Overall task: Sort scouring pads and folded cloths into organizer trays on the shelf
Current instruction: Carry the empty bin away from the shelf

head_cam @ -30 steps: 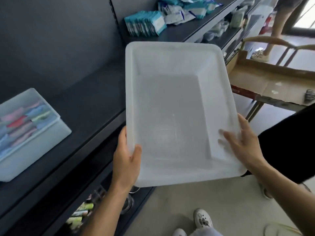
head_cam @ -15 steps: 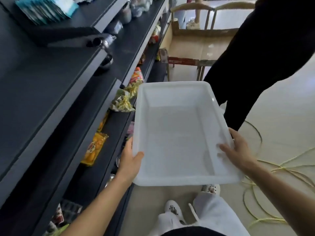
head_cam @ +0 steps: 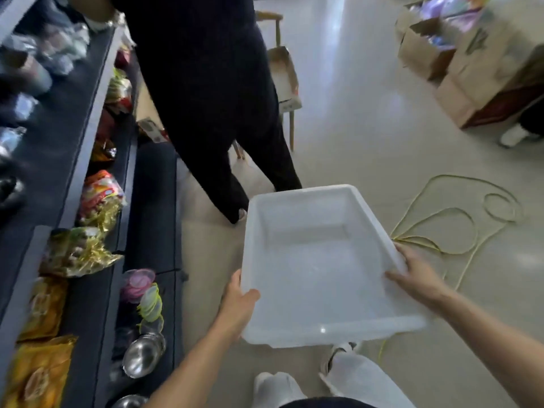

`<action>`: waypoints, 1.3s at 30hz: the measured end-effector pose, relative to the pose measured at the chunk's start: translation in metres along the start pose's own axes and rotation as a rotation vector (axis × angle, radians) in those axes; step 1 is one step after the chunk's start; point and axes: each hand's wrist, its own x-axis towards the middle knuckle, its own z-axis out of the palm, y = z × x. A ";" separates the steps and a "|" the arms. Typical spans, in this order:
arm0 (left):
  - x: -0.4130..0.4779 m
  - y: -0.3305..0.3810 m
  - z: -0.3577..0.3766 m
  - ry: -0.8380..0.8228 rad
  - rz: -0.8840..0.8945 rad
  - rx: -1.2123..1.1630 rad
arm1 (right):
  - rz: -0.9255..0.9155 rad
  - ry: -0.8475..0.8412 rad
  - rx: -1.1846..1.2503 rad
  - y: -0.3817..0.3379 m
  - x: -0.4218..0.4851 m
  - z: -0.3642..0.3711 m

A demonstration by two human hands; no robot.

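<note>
White tray (head_cam: pixel 309 207) held in air between both grips, above floor (head_cam: pixel 353 136). Left grip (head_cam: pixel 238 307) clamped on near-left rim, thumb over edge. Right grip (head_cam: pixel 418 275) clamped on right rim. Shelf (head_cam: pixel 73 160) left of left grip, steel bowls (head_cam: pixel 141 357) on lower level. Yellow cord (head_cam: pixel 459 231) on floor beyond right grip.

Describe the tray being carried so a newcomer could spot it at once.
Start at the dark shelving along the left, then look right across the pale floor. There the white plastic tray hangs between the left hand and right hand. It alone is empty, translucent and off the ground.
</note>
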 end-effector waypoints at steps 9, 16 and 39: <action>0.082 0.133 0.124 -0.097 0.182 0.126 | 0.017 0.177 0.133 0.031 0.079 -0.128; 0.157 0.245 0.195 -0.103 0.310 0.187 | -0.010 0.277 0.236 0.016 0.166 -0.219; 0.540 0.690 0.429 -0.270 0.435 0.191 | 0.042 0.463 0.336 -0.098 0.635 -0.536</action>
